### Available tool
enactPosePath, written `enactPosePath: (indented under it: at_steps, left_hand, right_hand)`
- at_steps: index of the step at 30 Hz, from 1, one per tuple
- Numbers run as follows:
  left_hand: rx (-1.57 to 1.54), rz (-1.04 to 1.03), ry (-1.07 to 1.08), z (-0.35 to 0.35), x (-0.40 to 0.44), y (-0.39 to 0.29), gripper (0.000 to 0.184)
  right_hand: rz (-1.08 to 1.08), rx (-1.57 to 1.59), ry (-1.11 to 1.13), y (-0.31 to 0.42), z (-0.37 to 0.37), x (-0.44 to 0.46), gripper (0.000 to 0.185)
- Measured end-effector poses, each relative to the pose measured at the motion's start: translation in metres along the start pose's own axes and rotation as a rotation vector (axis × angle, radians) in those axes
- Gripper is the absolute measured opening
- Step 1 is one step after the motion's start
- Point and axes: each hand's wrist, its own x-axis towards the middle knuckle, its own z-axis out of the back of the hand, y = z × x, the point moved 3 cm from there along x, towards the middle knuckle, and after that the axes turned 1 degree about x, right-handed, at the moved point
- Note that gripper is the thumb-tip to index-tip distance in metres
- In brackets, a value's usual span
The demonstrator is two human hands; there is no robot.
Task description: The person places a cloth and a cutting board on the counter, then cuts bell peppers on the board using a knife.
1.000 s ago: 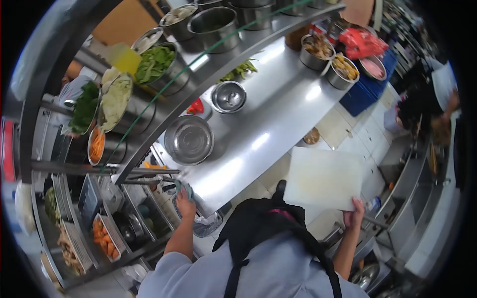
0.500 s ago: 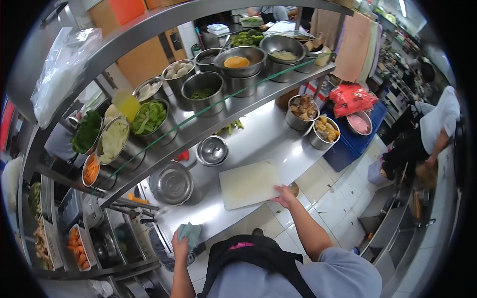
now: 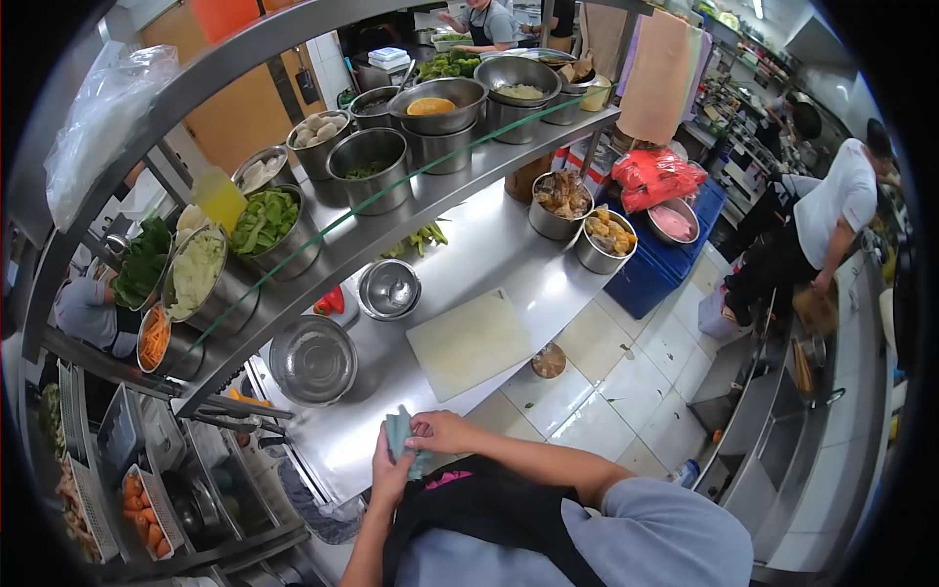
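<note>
A green cloth (image 3: 398, 430) is bunched between my two hands near the front edge of the steel counter (image 3: 381, 430). My left hand (image 3: 389, 472) grips it from the left and below. From the right, my right hand (image 3: 437, 432) has its fingers closed on the cloth's edge. The white cutting board (image 3: 469, 342) lies flat on the counter, beyond and to the right of my hands. A large round steel bowl (image 3: 313, 360) stands to the left of the board, and a smaller steel bowl (image 3: 389, 290) is behind it.
Above the counter runs a steel shelf (image 3: 293, 293) with several containers of vegetables. Pots of food (image 3: 606, 241) stand at the counter's far right end, beside a blue cooler (image 3: 636, 279). A person (image 3: 831, 210) is at the right; others work behind.
The cutting board has gone from my right hand, over the floor, onto the counter and been let go. My right hand has come left to the cloth, and my left hand has risen with it.
</note>
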Motion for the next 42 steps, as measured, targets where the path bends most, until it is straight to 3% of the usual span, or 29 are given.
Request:
enactPosePath:
  at_steps: [3,5,6,8,11,13,14,16,17,19,20,23,25,26,27,30,34,39,41,42]
  left_hand:
    - [0.047,-0.095,0.144,-0.005,0.000,-0.005,0.087]
    - [-0.030,-0.061,0.132,-0.002,-0.002,-0.005,0.085]
    - [-0.110,-0.025,0.119,0.000,-0.003,-0.004,0.083]
    - [-0.193,0.002,0.102,0.007,-0.005,-0.003,0.081]
    - [-0.249,0.116,0.027,0.028,-0.006,0.006,0.077]
    - [0.167,0.111,-0.084,0.038,-0.010,-0.005,0.080]
    - [0.166,0.102,-0.084,0.040,-0.011,-0.010,0.080]
    - [0.489,-0.286,-0.138,0.035,-0.017,-0.052,0.079]
    - [0.489,-0.285,-0.141,0.035,-0.015,-0.064,0.079]
    - [0.479,-0.362,0.114,0.029,-0.009,-0.086,0.073]
    - [0.461,-0.260,0.158,0.034,-0.002,-0.077,0.062]
    - [0.597,-0.246,0.191,0.047,0.011,-0.072,0.037]
    - [0.412,-0.397,0.185,0.056,0.020,-0.060,0.028]
    - [0.309,-0.325,0.190,0.057,0.018,-0.068,0.025]
    - [0.206,-0.262,0.192,0.058,0.018,-0.080,0.023]
    - [0.239,-0.258,0.143,0.060,0.016,-0.108,0.022]
    - [0.229,-0.231,0.118,0.073,0.015,-0.134,0.021]
    - [0.212,-0.383,0.031,0.066,0.009,-0.177,0.025]
    - [0.270,-0.341,0.115,0.072,0.018,-0.160,0.026]
    - [0.286,-0.237,0.256,0.076,0.026,-0.145,0.025]
  right_hand:
    - [-0.062,-0.009,0.018,-0.001,-0.018,0.005,0.029]
    - [0.153,0.038,-0.244,-0.004,-0.020,0.005,0.022]
    - [0.153,0.036,-0.246,0.000,-0.018,0.005,0.022]
    - [0.004,0.373,-0.204,0.002,-0.012,0.009,0.014]
    - [0.082,0.455,-0.133,0.033,0.002,0.008,0.011]
    - [0.133,0.449,-0.084,0.052,0.004,0.010,0.011]
    - [0.180,0.445,-0.035,0.062,0.005,0.012,0.011]
    - [0.240,0.432,0.029,0.087,0.010,0.016,0.010]
    - [0.291,0.426,0.095,0.099,0.011,0.016,0.010]
    - [0.330,0.417,0.153,0.123,0.018,0.018,0.010]
    - [0.369,0.409,0.207,0.135,0.022,0.020,0.010]
    - [0.521,0.392,0.077,0.161,0.047,0.026,0.008]
    - [0.528,0.477,0.090,0.175,0.074,0.030,0.010]
    - [0.380,0.495,0.205,0.168,0.086,0.037,0.010]
    - [0.520,0.404,0.129,0.178,0.100,0.038,0.011]
    - [0.579,0.375,0.085,0.197,0.127,0.035,0.008]
    - [0.469,0.386,-0.038,0.201,0.137,0.034,0.003]
    - [0.524,0.457,0.061,0.221,0.127,0.036,0.005]
    - [0.539,0.466,0.149,0.231,0.122,0.036,0.007]
    - [0.551,0.394,0.145,0.235,0.121,0.035,0.011]
